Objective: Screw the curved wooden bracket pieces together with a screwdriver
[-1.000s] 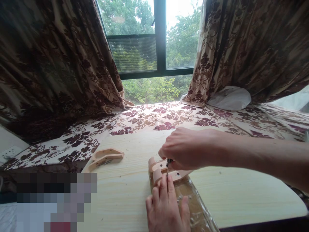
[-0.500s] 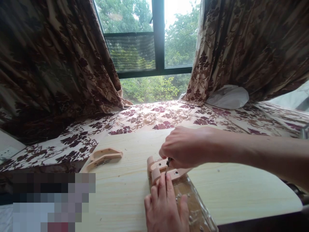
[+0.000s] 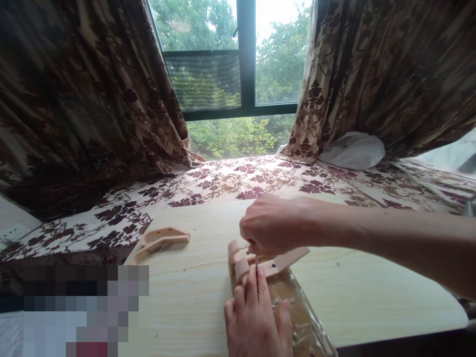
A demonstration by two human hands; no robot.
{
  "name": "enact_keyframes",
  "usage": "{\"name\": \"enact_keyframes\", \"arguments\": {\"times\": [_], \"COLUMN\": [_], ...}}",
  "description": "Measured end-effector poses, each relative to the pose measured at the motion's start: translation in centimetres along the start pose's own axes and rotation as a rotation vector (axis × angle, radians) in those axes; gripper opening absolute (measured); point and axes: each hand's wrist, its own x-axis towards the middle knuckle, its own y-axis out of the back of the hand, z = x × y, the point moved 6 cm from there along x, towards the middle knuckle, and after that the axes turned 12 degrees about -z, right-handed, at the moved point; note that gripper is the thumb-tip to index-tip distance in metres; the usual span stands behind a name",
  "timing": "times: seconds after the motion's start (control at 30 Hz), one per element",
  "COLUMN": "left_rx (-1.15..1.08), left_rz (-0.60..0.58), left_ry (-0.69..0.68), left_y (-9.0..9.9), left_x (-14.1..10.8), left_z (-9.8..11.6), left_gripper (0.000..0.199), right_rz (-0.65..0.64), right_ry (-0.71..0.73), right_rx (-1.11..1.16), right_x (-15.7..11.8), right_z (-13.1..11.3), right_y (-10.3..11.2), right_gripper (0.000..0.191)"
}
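My right hand (image 3: 266, 223) is closed in a fist around a screwdriver (image 3: 257, 262); its handle is hidden in the fist and only the thin metal shaft shows, standing almost upright. The tip goes down to an angled light wooden piece (image 3: 274, 267) with dark screw holes. My left hand (image 3: 256, 317) lies flat with its fingers stretched out, two fingertips on that piece beside the tip. A second wooden piece (image 3: 235, 251) lies just behind, partly covered by my right hand. Both rest on a flat brown package (image 3: 297, 310) wrapped in clear plastic.
Two similar angled wooden pieces (image 3: 163, 238) lie at the left on the pale wooden tabletop (image 3: 193, 302), with small metal bits by them. Behind the tabletop spreads a flowered cloth (image 3: 223, 181). A white plastic bag (image 3: 357, 149) sits by the right curtain (image 3: 308, 114).
My right fist has turned and shifted slightly left, covering the dark handle that showed before. More of the front wooden piece's right end is visible. My left hand stays in place.
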Motion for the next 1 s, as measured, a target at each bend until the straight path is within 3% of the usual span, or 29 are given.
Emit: {"name": "enact_keyframes", "arguments": {"times": [0.17,0.33,0.5,0.8,1.0], "left_rx": [-0.015,-0.015,-0.019,0.005,0.011], "left_rz": [0.003,0.002,-0.011,-0.014,-0.02], "left_ry": [0.005,0.01,0.013,0.003,0.006], "left_y": [-0.07,-0.03,0.02,-0.07,0.0], "left_x": [-0.06,-0.06,0.01,-0.14,-0.07], "left_z": [0.02,0.05,0.01,-0.06,-0.05], "left_gripper": [0.045,0.044,0.044,0.044,0.044], "right_rz": [-0.032,-0.002,0.034,0.036,0.087], "right_ry": [0.055,0.11,0.036,0.109,0.009], "right_rx": [-0.008,0.011,0.022,0.008,0.025], "right_x": [-0.52,-0.55,-0.53,-0.59,-0.82], "right_z": [-0.14,-0.45,0.05,-0.32,0.05], "right_y": [0.52,0.0,0.06,-0.13,0.12], "right_gripper": [0.026,0.016,0.019,0.017,0.018]}}
